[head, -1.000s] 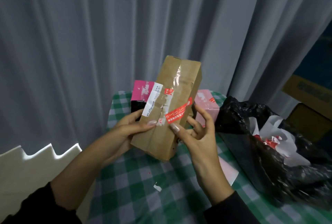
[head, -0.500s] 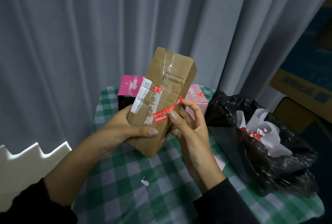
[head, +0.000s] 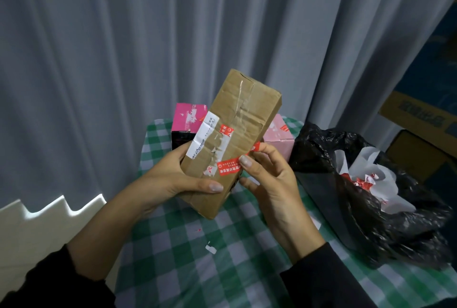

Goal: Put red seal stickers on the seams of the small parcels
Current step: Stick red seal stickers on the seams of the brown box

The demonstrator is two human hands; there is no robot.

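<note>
A long brown cardboard parcel (head: 237, 119) is held tilted above the table, its taped seam facing me. My left hand (head: 173, 176) grips its lower left side, thumb laid across the front. A red seal sticker (head: 228, 165) lies across the seam and wraps onto the right edge. My right hand (head: 269, 181) presses the sticker's right end with thumb and fingers against the parcel's edge. A torn white label (head: 201, 138) and a small red mark (head: 227, 129) sit higher on the parcel.
A green-checked tablecloth (head: 188, 258) covers the table. Behind the parcel stand a bright pink box (head: 188, 117) and a pale pink box (head: 280, 137). A black plastic bag (head: 366, 199) with white and red sticker backing scraps lies to the right. Grey curtains hang behind.
The parcel has tipped a little further left and my left thumb has slid down across its front. My right fingers have moved along the sticker to the parcel's right edge.
</note>
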